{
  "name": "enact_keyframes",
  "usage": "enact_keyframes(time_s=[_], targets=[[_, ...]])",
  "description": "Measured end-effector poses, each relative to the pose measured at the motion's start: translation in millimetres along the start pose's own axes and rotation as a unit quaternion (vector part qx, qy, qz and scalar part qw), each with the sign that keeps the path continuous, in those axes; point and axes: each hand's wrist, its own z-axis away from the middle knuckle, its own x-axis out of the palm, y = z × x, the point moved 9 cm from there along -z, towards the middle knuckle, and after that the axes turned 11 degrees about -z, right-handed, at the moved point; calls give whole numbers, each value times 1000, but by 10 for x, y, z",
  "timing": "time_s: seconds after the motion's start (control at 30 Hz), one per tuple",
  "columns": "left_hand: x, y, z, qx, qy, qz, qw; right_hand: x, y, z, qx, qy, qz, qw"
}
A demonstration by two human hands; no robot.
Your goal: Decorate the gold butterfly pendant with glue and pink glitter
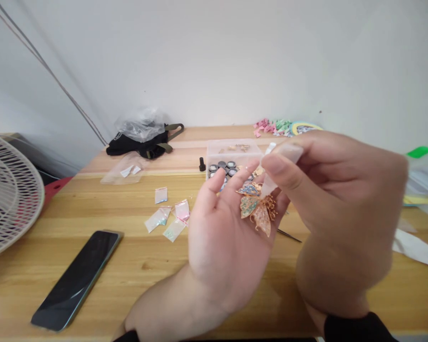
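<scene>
My left hand (231, 237) is turned palm up and supports a gold filigree butterfly ornament (258, 204) across the palm and fingers. The ornament's wings show blue, green and pale pink fill. Above it, my right hand (342, 204) pinches a small translucent white squeeze tube (270, 183) between thumb and forefinger. The tube's narrow tip points down at the ornament's middle; whether it touches cannot be made out. Behind my left fingers, a clear plastic box (233, 148) holds several round dark-rimmed pots and small gold pieces, partly hidden by the hand.
Small zip bags (174, 231) lie left of my hands, near a phone (76, 280). A white fan (10, 194) stands at the left edge. Toward the wall are a black bag (139, 145), a black cap (202, 164) and pink and green scraps (274, 127). Dark tweezers (289, 235) lie between my hands.
</scene>
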Motion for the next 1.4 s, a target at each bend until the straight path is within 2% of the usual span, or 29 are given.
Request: enact_keyframes(time_s=[0.47, 1.0, 1.4], targets=[[-22, 19, 5, -1, 4, 7, 1000, -45, -21, 3, -4, 19, 10, 1000], [-1, 28, 3, 6, -6, 2, 1000, -4, -17, 13, -11, -6, -17, 1000], [-54, 28, 20, 0, 7, 7, 1000, -33, -50, 13, -20, 24, 7, 999]])
